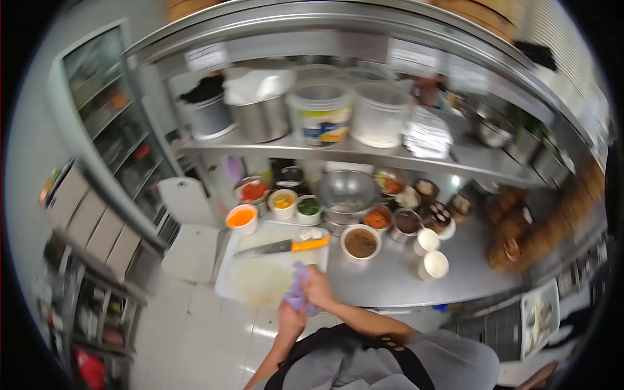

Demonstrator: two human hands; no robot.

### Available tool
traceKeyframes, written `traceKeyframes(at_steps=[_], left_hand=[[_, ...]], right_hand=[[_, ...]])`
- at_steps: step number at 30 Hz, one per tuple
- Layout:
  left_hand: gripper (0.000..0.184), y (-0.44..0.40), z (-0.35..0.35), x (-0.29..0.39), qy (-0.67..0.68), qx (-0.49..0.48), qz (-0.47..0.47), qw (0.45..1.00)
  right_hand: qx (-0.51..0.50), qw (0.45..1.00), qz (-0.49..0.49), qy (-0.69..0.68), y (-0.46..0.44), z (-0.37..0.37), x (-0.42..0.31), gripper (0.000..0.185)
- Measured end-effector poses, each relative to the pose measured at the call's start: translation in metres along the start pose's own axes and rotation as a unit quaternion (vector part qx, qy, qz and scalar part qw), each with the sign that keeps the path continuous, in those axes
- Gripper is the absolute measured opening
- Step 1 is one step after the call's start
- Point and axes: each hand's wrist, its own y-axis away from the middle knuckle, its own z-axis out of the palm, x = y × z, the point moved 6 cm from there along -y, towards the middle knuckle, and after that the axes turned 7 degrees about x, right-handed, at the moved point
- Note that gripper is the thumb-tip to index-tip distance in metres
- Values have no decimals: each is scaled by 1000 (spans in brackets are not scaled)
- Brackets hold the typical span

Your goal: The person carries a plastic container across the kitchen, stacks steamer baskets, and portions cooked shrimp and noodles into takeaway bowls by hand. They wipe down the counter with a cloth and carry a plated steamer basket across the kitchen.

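A lilac cloth is bunched between my two hands over the front edge of the white cutting board. My left hand is closed around its lower part, and my right hand grips it higher up; motion blurs the fingers somewhat. Beyond them, a knife with an orange handle lies across the board, its blade pointing left. Small white pieces rest just behind the handle. To the right stands a white tub of brown sauce.
An orange-filled tub, several ingredient containers and a metal bowl line the back of the steel counter. Two white cups stand to the right. Above runs a shelf with buckets. A white chair stands at the left.
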Motion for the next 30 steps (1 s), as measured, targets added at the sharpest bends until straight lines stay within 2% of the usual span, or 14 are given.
traceKeyframes(at_steps=[2,4,6,7,8,10,11,12,14,16,18,22,26,30], left_hand=[[19,-11,-1,32,22,-101,0,995],[17,-30,-8,75,89,-159,34,983],[23,-52,-8,77,162,-223,50,960],[15,-74,-27,101,206,-200,98,953],[14,-106,-52,119,127,-94,196,968],[19,-195,-100,147,200,95,235,946],[17,-223,-143,204,-42,243,390,887],[17,-258,-166,231,-37,362,463,808],[22,-320,-193,267,-92,465,544,692],[24,-345,-194,286,-126,502,532,670],[26,-344,-175,297,-135,475,548,676],[27,-316,-118,332,-123,419,591,678],[31,-291,-56,371,-136,371,608,689],[33,-274,-32,388,-65,340,646,680]], right_hand=[[-44,995,40,84,2,-44,-13,29],[11,977,-26,213,4,-103,-26,33],[93,966,-4,243,-1,-157,-9,34],[102,955,36,277,-7,-175,-3,35],[110,941,81,311,-7,-190,5,36],[124,912,29,390,5,-202,29,36],[133,894,0,427,3,-205,45,36],[85,902,36,422,7,-203,84,33],[-4,907,109,406,35,-194,169,29],[102,914,41,390,53,-188,168,34],[151,909,-60,384,56,-183,164,38],[-8,909,-84,409,42,-182,148,37],[-30,918,-31,395,36,-175,148,30],[-123,896,-68,422,37,-171,163,37]])
